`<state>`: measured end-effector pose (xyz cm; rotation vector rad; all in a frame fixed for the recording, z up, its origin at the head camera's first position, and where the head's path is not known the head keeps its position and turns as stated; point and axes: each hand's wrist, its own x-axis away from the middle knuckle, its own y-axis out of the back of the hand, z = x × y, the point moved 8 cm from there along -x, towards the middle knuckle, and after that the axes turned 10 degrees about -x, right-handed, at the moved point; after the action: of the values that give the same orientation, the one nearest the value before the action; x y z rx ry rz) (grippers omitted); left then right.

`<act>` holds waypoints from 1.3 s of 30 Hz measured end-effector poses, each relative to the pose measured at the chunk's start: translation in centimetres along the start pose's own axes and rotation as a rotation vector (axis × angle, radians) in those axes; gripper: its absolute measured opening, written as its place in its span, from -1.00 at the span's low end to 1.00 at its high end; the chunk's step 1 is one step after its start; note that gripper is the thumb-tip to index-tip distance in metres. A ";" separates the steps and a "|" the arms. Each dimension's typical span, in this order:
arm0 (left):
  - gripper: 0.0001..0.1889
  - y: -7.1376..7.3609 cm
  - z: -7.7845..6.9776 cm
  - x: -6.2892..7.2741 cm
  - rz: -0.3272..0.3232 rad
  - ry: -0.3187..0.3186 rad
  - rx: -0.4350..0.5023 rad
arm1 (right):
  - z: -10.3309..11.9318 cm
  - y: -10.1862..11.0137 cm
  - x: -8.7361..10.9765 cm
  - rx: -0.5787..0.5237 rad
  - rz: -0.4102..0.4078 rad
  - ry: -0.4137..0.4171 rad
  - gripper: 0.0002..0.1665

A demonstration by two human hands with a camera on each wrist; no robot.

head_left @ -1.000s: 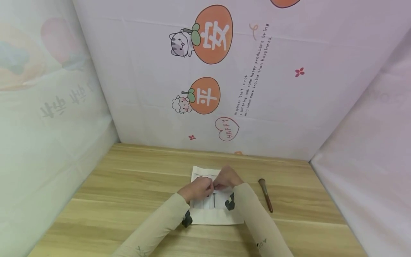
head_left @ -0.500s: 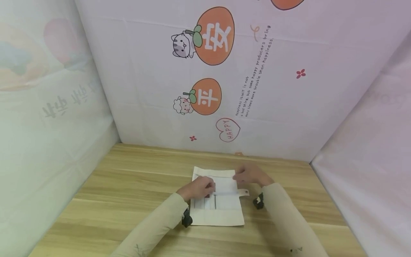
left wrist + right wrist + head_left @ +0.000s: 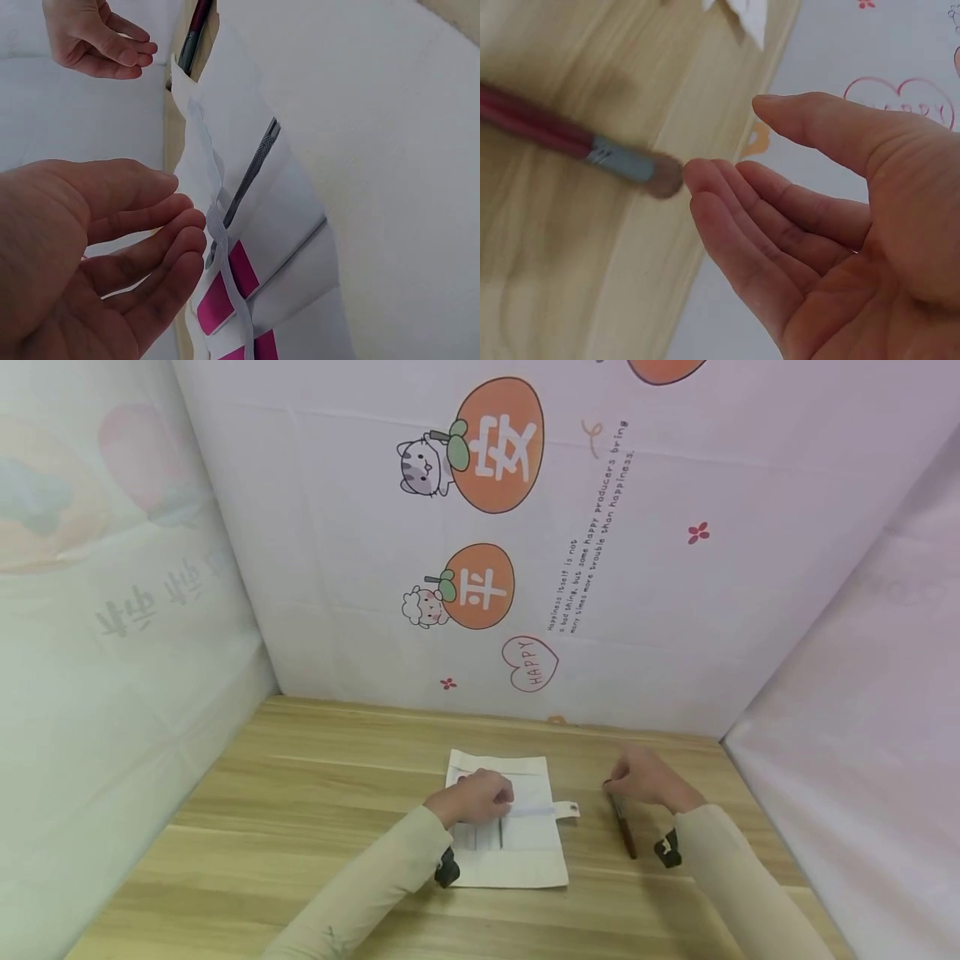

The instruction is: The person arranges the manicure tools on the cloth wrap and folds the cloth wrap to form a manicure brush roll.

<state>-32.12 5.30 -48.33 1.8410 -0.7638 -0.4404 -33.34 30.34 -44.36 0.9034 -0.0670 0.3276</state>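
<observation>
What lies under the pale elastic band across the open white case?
A grey metal tool and pink pieces run beneath the band. The stretches directly under it are covered, and anything beneath the cream flap cannot be seen.

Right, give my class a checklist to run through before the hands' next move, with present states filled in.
1. Red-handled brush with grey ferrule beside the right hand: ok.
2. That hand's grip closed on the brush: not ok, it stands open.
3. White fabric pouch unfolded on the pale wooden table: ok.
4. White snap strap unfastened: ok.
5. Slim silver metal tool crossed by the pale elastic band: ok.
6. Head view onto the pouch unobstructed: not ok, left hand covers part.
</observation>
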 end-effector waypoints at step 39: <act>-0.87 -1.4 -1.1 -1.5 -0.026 0.014 -0.153 | -5.6 -1.8 -1.6 -0.016 -0.094 -0.224 -0.35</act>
<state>-32.11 7.43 -49.24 1.7110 -0.6788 -0.4890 -34.78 33.27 -49.51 0.9218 -0.2321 0.1372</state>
